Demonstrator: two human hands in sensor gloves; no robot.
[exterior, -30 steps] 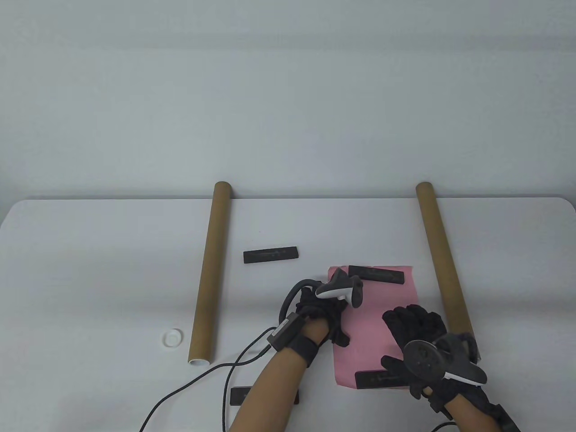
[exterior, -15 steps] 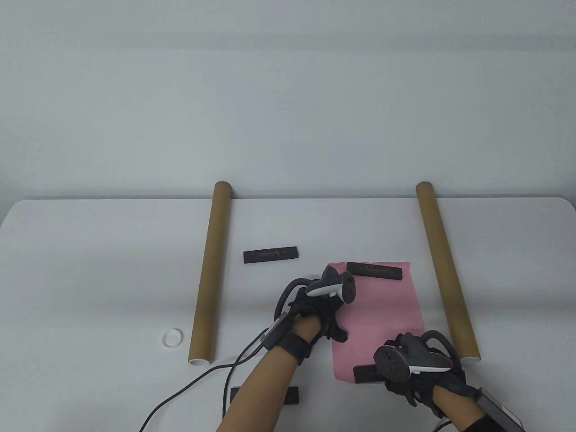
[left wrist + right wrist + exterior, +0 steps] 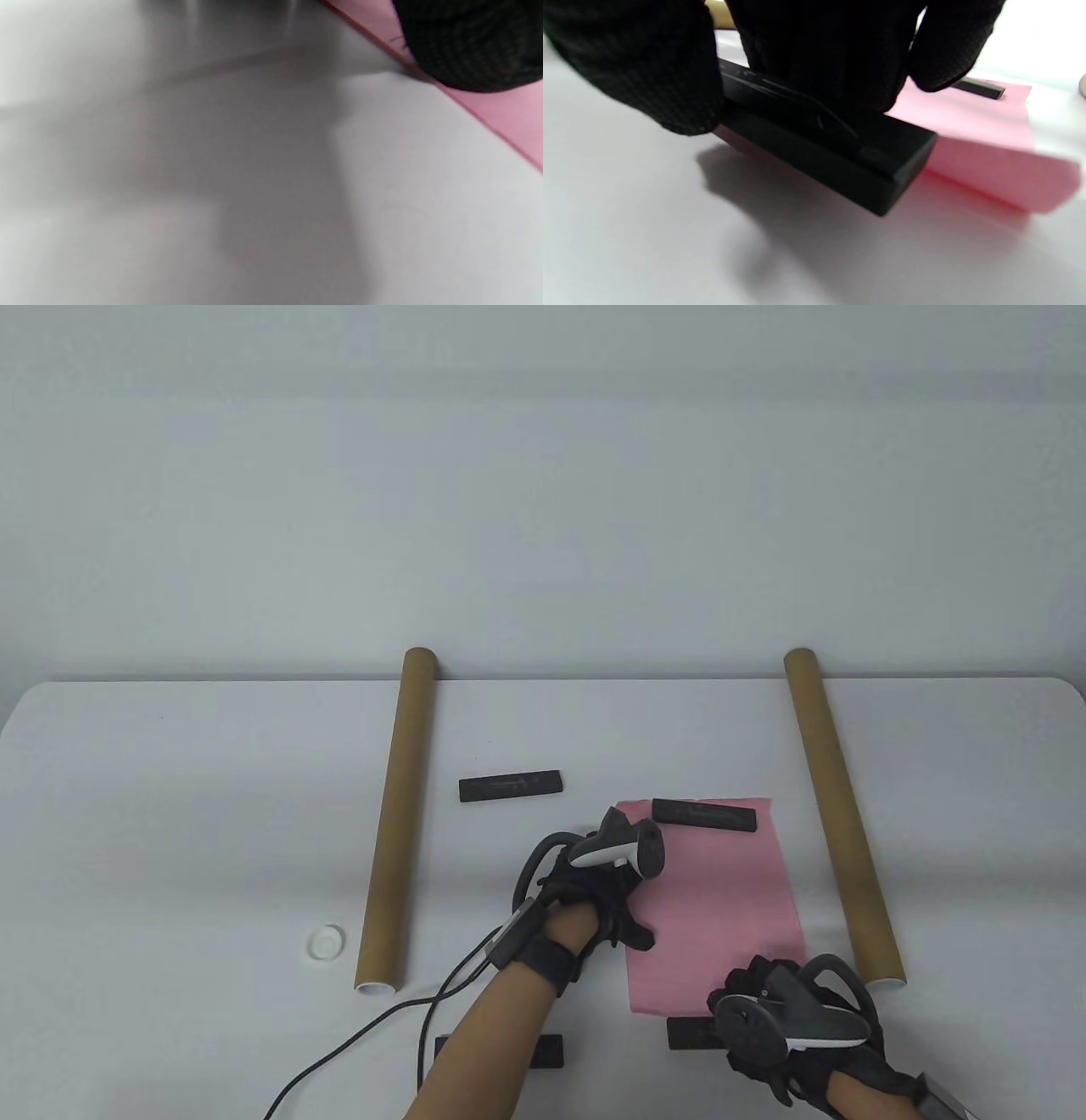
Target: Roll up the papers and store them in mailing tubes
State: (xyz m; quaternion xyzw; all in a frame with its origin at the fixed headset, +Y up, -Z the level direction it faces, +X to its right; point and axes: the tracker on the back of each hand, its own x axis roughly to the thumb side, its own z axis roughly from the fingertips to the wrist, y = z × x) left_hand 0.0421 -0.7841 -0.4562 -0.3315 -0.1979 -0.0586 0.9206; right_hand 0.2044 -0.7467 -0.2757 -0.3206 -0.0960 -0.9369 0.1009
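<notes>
While both hands pin and pinch, pink paper (image 3: 721, 899) runs lengthwise away from the person.

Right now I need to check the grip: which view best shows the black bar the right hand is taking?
The right wrist view: the black bar fills it, the right hand gripping it beside the pink paper. The table view shows only one end. The left wrist view misses it.

left wrist view: table surface, sheet edge, one gloved fingertip.
white table (image 3: 169, 169) fills most of frame, blurred, with a broad grey shadow across it. pink paper (image 3: 509, 114) in upper right corner, edge running diagonally. black gloved fingertip (image 3: 471, 42) rests on the paper near that edge.
</notes>
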